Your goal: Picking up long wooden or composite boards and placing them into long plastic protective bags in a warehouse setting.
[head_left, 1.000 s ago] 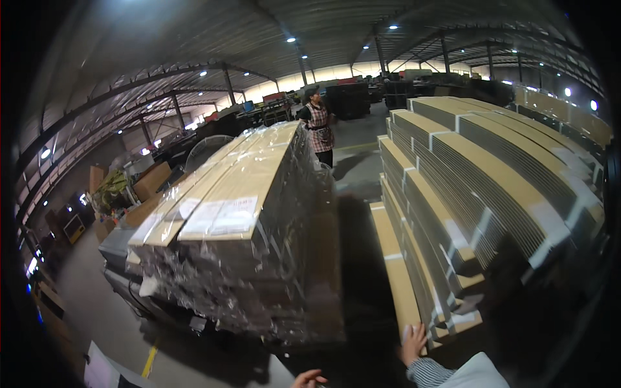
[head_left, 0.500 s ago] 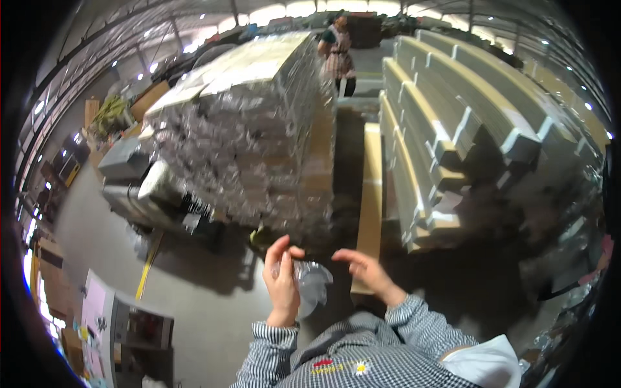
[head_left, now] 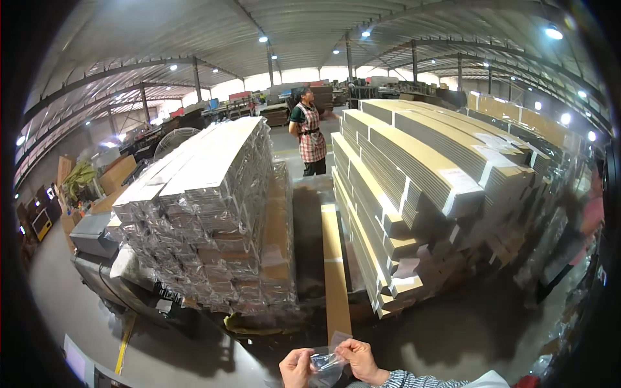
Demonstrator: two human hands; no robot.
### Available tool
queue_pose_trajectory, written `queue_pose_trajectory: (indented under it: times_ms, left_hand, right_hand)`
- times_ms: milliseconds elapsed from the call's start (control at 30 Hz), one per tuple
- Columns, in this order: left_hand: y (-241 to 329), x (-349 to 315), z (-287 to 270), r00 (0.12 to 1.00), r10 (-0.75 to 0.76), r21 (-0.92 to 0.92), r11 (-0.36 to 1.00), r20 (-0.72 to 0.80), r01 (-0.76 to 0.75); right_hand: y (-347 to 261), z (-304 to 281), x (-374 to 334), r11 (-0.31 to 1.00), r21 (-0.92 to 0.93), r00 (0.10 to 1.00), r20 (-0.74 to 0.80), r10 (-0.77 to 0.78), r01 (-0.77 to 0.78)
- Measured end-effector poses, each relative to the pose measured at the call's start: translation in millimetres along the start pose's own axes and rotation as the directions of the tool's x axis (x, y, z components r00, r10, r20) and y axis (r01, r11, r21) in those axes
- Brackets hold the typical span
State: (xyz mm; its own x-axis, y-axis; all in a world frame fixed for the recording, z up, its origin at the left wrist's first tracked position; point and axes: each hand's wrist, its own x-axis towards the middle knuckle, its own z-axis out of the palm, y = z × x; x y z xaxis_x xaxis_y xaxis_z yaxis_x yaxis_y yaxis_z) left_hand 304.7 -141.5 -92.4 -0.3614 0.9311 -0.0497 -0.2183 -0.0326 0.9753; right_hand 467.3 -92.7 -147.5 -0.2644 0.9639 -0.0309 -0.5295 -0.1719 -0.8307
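At the bottom of the head view my hands hold a small clear plastic bag (head_left: 328, 376) between them. My left hand (head_left: 295, 370) grips its left side with closed fingers. The right hand (head_left: 359, 360) pinches the upper right edge between thumb and fingers. Something small and shiny shows in or on the plastic, too unclear to name. Just beyond my hands lies a long tan cardboard strip (head_left: 333, 258), running away from me between two tall stacks.
On the left rises a stack of plastic-wrapped flat packs (head_left: 194, 220). Strapped bundles of cardboard (head_left: 414, 174) are piled on the right. A person in a checked apron (head_left: 312, 132) stands beyond the gap. A dark machine (head_left: 97, 258) sits at far left.
The view has tilted upward, so my hands appear lower. My right hand, earlier apart from the plastic bag with fingers extended, has come in and taken hold of it.
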Motion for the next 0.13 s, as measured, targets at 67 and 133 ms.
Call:
queue_pose_trajectory:
  times_ms: [67, 133]
  left_hand:
    - [-23.3, 4.9, -7.1, 0.997, -0.067, -0.056, 0.996, 0.023, 0.068]
    - [-79.8, 14.7, -29.3, 0.989, -0.137, -0.25, 0.958, 0.047, 0.144]
  right_hand:
    - [8.8, -8.9, 10.0, 0.998, 0.065, 0.991, 0.136, -0.017, 0.008]
    - [-5.2, 1.6, 16.4, 0.833, 0.332, 0.884, 0.321, 0.341, -0.442]
